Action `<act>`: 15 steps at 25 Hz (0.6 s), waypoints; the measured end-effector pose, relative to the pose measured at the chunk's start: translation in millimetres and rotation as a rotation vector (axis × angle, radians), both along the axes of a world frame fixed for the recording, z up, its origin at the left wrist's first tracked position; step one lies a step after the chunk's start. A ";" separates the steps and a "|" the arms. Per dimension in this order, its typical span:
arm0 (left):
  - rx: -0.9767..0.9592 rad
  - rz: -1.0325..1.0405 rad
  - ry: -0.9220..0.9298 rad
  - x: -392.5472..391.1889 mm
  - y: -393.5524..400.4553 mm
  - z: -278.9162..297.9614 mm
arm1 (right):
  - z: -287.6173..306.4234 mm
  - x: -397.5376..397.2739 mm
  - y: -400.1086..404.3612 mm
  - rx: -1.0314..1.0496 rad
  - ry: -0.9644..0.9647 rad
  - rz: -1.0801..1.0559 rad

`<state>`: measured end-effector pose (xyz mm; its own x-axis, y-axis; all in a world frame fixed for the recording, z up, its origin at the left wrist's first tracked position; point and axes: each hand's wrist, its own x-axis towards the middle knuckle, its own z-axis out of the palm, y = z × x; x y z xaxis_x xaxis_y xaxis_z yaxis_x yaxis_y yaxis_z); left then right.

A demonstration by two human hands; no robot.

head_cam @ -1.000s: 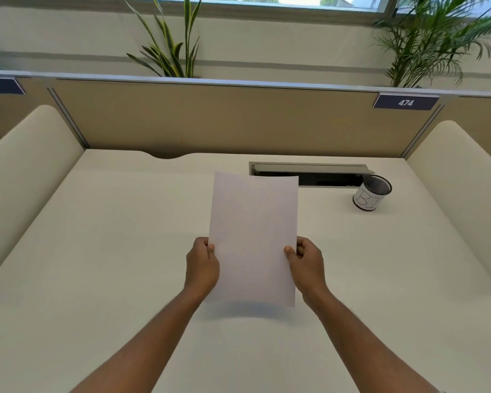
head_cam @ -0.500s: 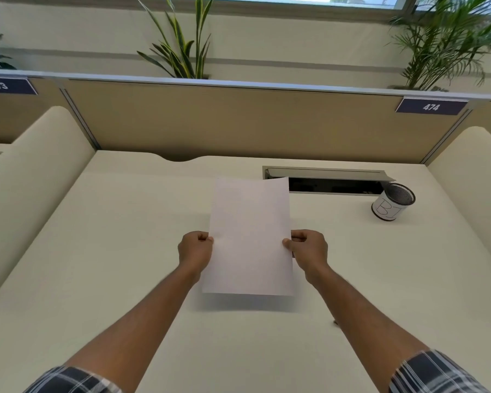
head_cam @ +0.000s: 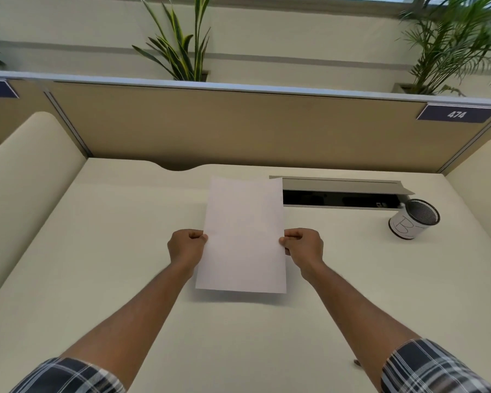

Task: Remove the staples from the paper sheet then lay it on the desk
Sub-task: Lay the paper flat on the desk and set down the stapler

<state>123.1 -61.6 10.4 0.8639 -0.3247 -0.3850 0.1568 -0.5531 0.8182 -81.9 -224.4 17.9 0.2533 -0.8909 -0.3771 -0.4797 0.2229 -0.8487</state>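
Note:
A plain white paper sheet (head_cam: 243,236) hangs a little above the cream desk (head_cam: 111,265), near its middle, casting a shadow below its lower edge. My left hand (head_cam: 186,248) pinches the sheet's left edge about halfway down. My right hand (head_cam: 304,246) pinches the right edge at the same height. Both hands are closed on the paper. No staples are visible on the sheet from here.
A mesh cup (head_cam: 414,222) with a white label stands at the back right. An open cable slot (head_cam: 340,194) lies behind the sheet. Tan partition walls (head_cam: 238,129) and cream side panels (head_cam: 26,180) enclose the desk. A small dark speck (head_cam: 357,363) lies by my right forearm.
The sheet and both hands have moved farther from me and lower toward the desk. My grip on each edge is the same.

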 end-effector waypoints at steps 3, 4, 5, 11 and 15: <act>0.002 0.032 -0.004 24.9 -14.4 -4.6 | -9.3 22.5 -16.9 0.018 0.022 -0.011; 0.009 0.040 -0.006 34.1 -20.9 -6.2 | -13.6 32.5 -23.7 0.026 0.024 -0.013; 0.018 0.043 -0.012 43.6 -27.8 -7.7 | -17.6 43.3 -30.4 0.033 0.027 -0.013; 0.073 0.035 -0.048 97.5 -63.4 -25.7 | -42.5 103.3 -67.4 0.002 0.056 0.025; 0.114 0.004 -0.075 122.8 -81.0 -44.3 | -62.7 129.2 -88.3 -0.049 0.114 0.056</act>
